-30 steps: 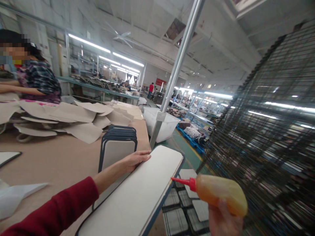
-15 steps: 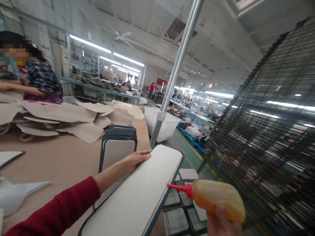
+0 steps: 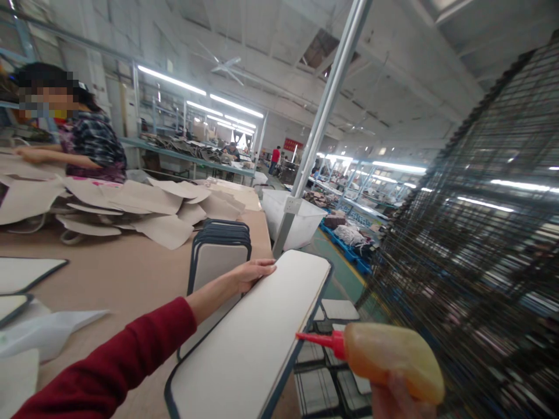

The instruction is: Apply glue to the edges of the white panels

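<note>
Up front, a tan worktable [image 3: 109,273] in a big factory hall w/ strip lights; a slanted metal post [image 3: 323,116] rises at its far right corner, a dark wire rack [image 3: 471,233] fills the right. Cut beige sheets [image 3: 131,203] pile along the far edge, where another person [image 3: 87,145] works. A stack of navy-edged panels [image 3: 220,250] sits near the right edge. Left hand [image 3: 253,272], fingers flat and together, rests on the long white panel [image 3: 248,343] overhanging the right edge. Right hand [image 3: 393,398], mostly cut off at the bottom, grips an amber glue bottle [image 3: 393,358]; red nozzle just beside the panel's rim, contact unclear. Rack blurred.
</note>
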### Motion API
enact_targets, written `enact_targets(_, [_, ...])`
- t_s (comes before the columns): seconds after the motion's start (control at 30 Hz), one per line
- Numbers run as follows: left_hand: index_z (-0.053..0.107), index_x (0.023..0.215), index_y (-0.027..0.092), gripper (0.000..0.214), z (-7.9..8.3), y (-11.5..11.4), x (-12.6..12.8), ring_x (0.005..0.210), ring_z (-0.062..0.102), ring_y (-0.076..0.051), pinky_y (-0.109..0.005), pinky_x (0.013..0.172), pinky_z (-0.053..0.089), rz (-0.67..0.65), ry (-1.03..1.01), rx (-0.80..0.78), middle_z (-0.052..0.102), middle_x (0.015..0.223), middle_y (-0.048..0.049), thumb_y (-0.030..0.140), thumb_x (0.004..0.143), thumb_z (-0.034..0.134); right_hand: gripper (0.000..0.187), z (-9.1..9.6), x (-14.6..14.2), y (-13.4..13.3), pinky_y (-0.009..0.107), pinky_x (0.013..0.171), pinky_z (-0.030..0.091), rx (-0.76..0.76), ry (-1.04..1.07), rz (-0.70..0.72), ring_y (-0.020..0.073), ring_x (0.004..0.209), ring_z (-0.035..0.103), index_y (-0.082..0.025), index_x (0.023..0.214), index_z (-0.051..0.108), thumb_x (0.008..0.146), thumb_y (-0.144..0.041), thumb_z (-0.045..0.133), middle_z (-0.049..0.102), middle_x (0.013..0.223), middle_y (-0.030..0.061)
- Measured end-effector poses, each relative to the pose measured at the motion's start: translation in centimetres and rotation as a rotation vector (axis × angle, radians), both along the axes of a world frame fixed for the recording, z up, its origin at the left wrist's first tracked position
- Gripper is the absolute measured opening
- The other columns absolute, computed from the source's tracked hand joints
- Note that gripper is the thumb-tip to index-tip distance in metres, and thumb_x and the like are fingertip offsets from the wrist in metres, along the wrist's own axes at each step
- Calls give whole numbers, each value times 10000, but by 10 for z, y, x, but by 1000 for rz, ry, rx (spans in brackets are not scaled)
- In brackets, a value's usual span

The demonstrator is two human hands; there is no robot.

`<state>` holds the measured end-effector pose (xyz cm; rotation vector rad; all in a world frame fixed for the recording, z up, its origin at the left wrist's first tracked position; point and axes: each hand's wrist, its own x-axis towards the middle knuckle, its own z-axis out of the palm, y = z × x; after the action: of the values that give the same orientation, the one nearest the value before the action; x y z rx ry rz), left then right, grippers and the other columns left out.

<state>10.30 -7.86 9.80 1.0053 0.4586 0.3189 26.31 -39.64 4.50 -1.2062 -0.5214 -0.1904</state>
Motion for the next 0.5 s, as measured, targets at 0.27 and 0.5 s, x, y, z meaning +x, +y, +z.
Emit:
enact_targets(0.27, [566, 1372, 95, 743, 2, 6, 6, 666, 716, -184, -289, 621, 601, 39, 6, 5, 786, 942, -123, 192, 703, 873, 428, -5, -6, -2, 310, 628, 615, -57, 42, 57, 240, 692, 704, -212, 832, 621, 569, -316, 941, 713, 802, 63])
enact_targets(0.5, [616, 1326, 125, 652, 8, 9, 5, 673, 720, -177, -282, 655, 597, 29, -7, -8, 789, 931, -98, 172, 722, 859, 375, -9, -4, -3, 285, 589, 584, -80, -56, 16, 213, 682, 672, -193, 803, 677, 691, -497, 864, 703, 778, 62])
